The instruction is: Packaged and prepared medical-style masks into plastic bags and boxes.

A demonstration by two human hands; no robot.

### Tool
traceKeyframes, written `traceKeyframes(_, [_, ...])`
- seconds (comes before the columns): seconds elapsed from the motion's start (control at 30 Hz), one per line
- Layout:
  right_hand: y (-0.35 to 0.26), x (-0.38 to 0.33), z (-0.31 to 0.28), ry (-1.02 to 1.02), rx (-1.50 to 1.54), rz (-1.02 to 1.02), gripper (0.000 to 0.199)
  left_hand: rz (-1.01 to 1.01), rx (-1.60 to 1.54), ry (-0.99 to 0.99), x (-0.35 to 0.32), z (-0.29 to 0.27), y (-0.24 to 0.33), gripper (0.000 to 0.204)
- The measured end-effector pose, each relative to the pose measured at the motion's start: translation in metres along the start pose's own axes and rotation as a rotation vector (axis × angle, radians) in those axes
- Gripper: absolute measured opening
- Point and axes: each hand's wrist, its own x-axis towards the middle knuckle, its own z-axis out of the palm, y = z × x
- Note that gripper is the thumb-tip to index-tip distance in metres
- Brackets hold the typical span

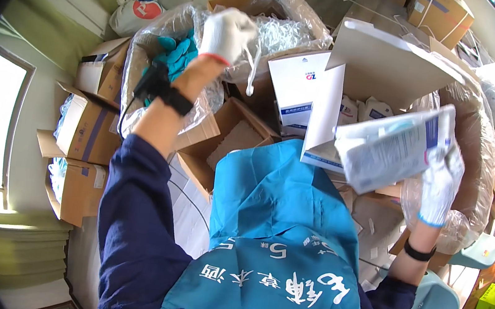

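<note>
My left hand [228, 36], in a white knit glove with a red cuff edge, is raised over the bagged cartons with its fingers closed. A thin white strip [252, 74] hangs from it; the far end is hidden in the fist. My right hand [442, 180], in a white glove with a blue cuff edge, grips the right end of a flat plastic packet [389, 148] with blue print. The packet is tilted over an open white box [327, 115], whose lid flap stands up. Several white packets [375, 109] lie inside that box.
Beyond my left wrist, a plastic-lined carton holds teal gloves or similar pieces [176, 54]. Clear crinkled plastic [282, 34] fills another carton. An open brown carton [225, 136] stands before me. Stacked cartons [91, 134] line the left; light-blue stools [435, 304] stand right.
</note>
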Motion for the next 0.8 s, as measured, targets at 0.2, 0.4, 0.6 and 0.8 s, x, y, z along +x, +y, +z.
traceKeyframes(0.2, [0.012, -0.047, 0.021, 0.084, 0.423, 0.092, 0.037, -0.264, 0.507, -0.126, 0.079, 0.018, -0.020, 0.119])
traceKeyframes(0.4, [0.010, -0.062, 0.031, -0.028, 0.349, 0.148, 0.031, -0.079, 0.493, -0.145, 0.056, 0.034, -0.117, 0.027])
traceKeyframes(0.6, [-0.013, -0.076, 0.072, -0.215, 0.444, 0.267, 0.027, -0.232, 0.194, -0.300, 0.008, -0.006, -0.051, 0.031])
traceKeyframes(0.8, [-0.020, -0.102, 0.129, -0.462, 0.612, 0.282, 0.022, -0.424, -0.794, -0.249, -0.063, -0.018, -0.010, 0.043])
